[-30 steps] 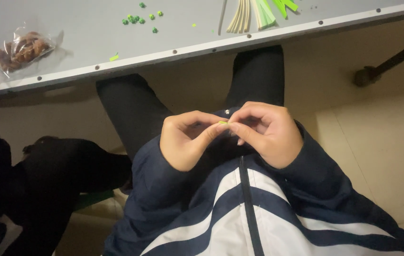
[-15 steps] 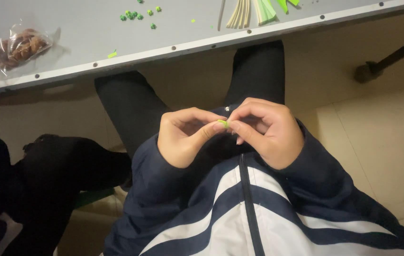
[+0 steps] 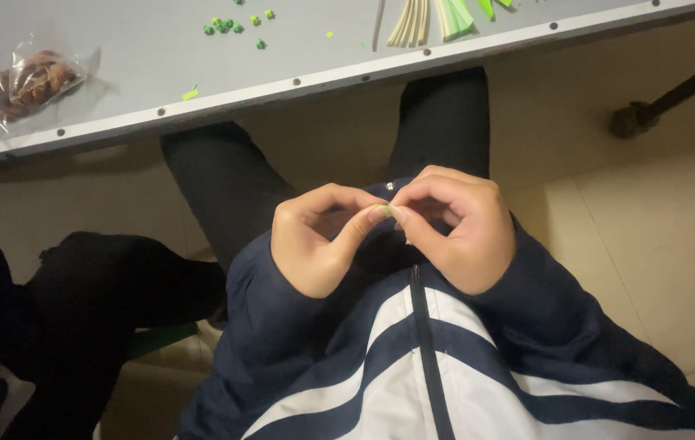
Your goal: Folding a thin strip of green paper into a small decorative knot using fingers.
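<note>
Together, left hand (image 3: 319,244) and right hand (image 3: 453,232) fingers pinch a tiny green paper piece (image 3: 388,212).

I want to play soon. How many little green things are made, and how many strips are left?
Done: about seven green bits lie on the table. In hand: both hands, left and right, pinch a tiny green piece. Left: a bunch of paper strips, too packed to count.
</note>
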